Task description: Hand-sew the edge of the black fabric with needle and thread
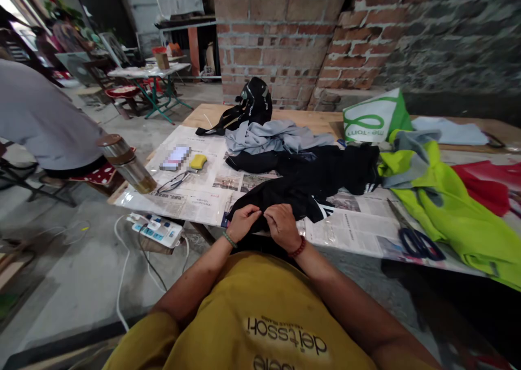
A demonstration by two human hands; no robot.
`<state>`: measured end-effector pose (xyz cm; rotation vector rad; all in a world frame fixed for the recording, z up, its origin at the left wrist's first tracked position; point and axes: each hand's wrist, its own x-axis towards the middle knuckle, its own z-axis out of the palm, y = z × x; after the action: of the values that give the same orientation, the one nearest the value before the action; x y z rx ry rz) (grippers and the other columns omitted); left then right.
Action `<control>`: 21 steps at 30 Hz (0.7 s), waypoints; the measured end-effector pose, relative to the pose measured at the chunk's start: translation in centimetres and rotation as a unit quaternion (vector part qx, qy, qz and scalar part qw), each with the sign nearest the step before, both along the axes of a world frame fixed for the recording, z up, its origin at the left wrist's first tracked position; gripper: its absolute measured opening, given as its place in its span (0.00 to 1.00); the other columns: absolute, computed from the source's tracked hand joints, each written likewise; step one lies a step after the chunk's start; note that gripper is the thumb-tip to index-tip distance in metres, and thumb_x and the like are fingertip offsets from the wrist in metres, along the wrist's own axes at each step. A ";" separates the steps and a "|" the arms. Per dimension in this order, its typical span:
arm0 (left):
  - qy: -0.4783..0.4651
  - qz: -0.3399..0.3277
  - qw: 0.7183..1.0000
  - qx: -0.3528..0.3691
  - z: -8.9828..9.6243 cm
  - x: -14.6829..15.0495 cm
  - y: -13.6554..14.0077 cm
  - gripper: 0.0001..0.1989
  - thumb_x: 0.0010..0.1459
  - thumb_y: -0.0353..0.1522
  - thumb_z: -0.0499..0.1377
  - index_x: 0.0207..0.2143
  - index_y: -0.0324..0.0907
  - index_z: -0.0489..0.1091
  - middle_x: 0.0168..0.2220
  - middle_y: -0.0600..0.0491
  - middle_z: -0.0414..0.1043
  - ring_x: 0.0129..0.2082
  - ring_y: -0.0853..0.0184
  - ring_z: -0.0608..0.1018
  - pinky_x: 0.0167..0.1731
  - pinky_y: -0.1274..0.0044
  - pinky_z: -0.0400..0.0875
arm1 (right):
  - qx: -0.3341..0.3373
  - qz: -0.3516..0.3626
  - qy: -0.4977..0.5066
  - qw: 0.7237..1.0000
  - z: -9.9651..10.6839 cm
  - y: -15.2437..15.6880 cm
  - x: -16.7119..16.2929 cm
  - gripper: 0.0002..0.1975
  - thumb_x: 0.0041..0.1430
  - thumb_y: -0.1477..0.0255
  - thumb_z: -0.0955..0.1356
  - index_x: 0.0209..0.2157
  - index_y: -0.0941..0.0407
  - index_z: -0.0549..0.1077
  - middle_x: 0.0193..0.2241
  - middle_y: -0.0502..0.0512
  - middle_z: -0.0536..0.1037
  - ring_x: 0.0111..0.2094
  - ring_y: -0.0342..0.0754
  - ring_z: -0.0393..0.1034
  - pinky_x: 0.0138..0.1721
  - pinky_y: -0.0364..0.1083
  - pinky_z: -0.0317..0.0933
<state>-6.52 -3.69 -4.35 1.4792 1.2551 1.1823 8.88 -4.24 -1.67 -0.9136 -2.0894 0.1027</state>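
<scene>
A green-legged table (136, 74) stands on the grey floor (93, 275), left of a brick wall (277, 47).

What looks like a workshop, bare brick wall (277, 33), grey floor (93, 267), long wooden table (305, 115) with newspaper (199, 199), clothes (321, 169), big scissors (419, 243)

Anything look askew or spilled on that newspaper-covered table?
The steel flask appears tilted, though that may be lens distortion. The scissors lie close to the table's front edge, an odd spot. No spill shows.
</scene>
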 end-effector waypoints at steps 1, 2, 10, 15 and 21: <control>-0.004 0.005 1.000 -0.001 0.0 0.0 0.1 0.09 0.51 0.36 0.57 0.29 0.38 0.71 0.26 0.56 0.69 0.27 0.72 0.67 0.30 0.80 0.64 | 0.005 0.002 0.001 1.000 0.3 0.0 -0.1 0.09 0.61 0.74 0.59 0.31 0.55 0.69 0.29 0.55 0.74 0.34 0.47 0.66 0.40 0.50 0.55; -0.009 0.008 1.000 -0.005 0.1 0.0 0.1 0.09 0.51 0.36 0.57 0.29 0.38 0.71 0.26 0.56 0.68 0.27 0.72 0.67 0.30 0.80 0.64 | 0.004 0.005 0.003 1.000 0.5 0.1 -0.2 0.09 0.61 0.74 0.59 0.31 0.55 0.69 0.29 0.55 0.74 0.34 0.47 0.66 0.40 0.50 0.55; -0.022 -0.020 1.000 -0.011 0.2 -0.2 -0.1 0.10 0.53 0.35 0.56 0.32 0.38 0.72 0.27 0.56 0.70 0.28 0.72 0.68 0.31 0.80 0.64 | -0.070 -0.002 0.066 0.995 -0.4 0.1 -1.0 0.07 0.60 0.71 0.61 0.33 0.54 0.70 0.29 0.55 0.75 0.33 0.47 0.68 0.37 0.48 0.60; 0.006 -0.013 1.000 -0.006 0.1 -0.2 0.0 0.09 0.54 0.35 0.55 0.32 0.39 0.72 0.26 0.56 0.68 0.26 0.72 0.67 0.29 0.81 0.63 | -0.050 -0.038 0.053 0.997 -0.8 0.2 -0.9 0.07 0.61 0.72 0.60 0.33 0.54 0.69 0.28 0.54 0.74 0.31 0.47 0.67 0.35 0.47 0.59; 0.037 -0.020 0.999 0.009 0.2 0.0 0.2 0.10 0.54 0.36 0.55 0.29 0.38 0.72 0.22 0.57 0.65 0.24 0.73 0.65 0.25 0.81 0.59 | 0.003 -0.028 0.039 0.999 -0.7 0.6 -1.1 0.06 0.60 0.75 0.60 0.32 0.55 0.67 0.26 0.53 0.72 0.30 0.47 0.65 0.35 0.48 0.58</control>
<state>-6.56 -3.47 -4.11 1.5658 1.2616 1.1251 7.74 -3.69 -2.40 -0.9476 -1.9905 0.1006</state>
